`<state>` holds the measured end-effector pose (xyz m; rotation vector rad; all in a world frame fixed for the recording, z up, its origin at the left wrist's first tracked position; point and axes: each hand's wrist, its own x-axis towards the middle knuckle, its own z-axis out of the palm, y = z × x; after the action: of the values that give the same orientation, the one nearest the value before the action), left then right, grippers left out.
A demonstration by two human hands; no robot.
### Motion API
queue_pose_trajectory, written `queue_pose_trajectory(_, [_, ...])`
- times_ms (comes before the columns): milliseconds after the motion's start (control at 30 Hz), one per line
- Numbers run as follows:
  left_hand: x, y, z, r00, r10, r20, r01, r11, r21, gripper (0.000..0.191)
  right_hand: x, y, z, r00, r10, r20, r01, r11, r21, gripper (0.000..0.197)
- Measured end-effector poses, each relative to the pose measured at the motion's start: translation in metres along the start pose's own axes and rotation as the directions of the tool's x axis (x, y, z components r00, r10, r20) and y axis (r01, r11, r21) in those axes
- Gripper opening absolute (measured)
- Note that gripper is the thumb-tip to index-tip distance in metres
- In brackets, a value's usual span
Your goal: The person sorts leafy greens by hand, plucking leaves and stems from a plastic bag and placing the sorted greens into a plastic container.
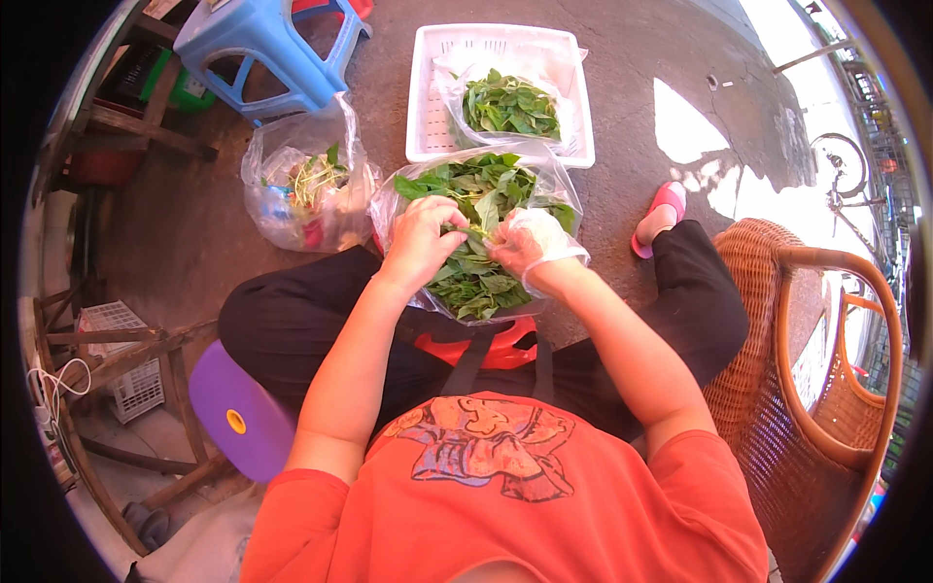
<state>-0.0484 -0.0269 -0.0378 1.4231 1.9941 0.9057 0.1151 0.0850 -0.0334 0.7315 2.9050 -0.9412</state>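
Note:
A clear plastic bag full of leafy greens lies open between my knees, above a red plastic object. My left hand is bare and pinches a green stem over the leaves. My right hand, in a clear plastic glove, closes on the same small sprig from the other side. Beyond, a white plastic basket holds another clear bag with picked green leaves. To the left stands a clear bag of scraps with pale stems on top.
A blue plastic stool stands at the upper left, a purple stool beside my left hip. Wooden frames and a white crate are further left. A wicker chair is close on my right; a bicycle stands beyond.

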Motion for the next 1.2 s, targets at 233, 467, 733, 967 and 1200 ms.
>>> queue_pose_trajectory(233, [-0.013, 0.033, -0.004, 0.907, 0.076, -0.415, -0.038, 0.994, 0.100, 0.015, -0.006, -0.009, -0.006, 0.956, 0.131, -0.262, -0.086, 0.981, 0.175, 0.020])
queue_pose_trajectory(467, [-0.018, 0.032, 0.019, 0.888, -0.457, -0.045, 0.179, 0.434, -0.883, 0.012, -0.006, -0.040, -0.009, 0.920, -0.179, -0.349, 0.163, 0.984, -0.076, 0.019])
queue_pose_trajectory(733, [-0.020, 0.032, -0.012, 0.927, -0.371, 0.057, 0.223, 0.421, -0.879, 0.015, 0.003, -0.029, -0.065, 0.649, -0.377, -0.661, 0.418, 0.903, -0.105, 0.018])
queue_pose_trajectory(967, [-0.018, 0.051, -0.014, 0.966, -0.257, 0.028, 0.208, 0.706, -0.677, 0.013, 0.006, -0.029, -0.044, 0.782, -0.445, -0.437, 0.424, 0.893, -0.151, 0.015])
queue_pose_trajectory(1200, [-0.013, 0.064, -0.008, 0.982, -0.189, -0.002, 0.126, 0.664, -0.737, 0.013, 0.001, -0.040, -0.017, 0.850, -0.022, -0.526, 0.253, 0.893, 0.372, 0.001])
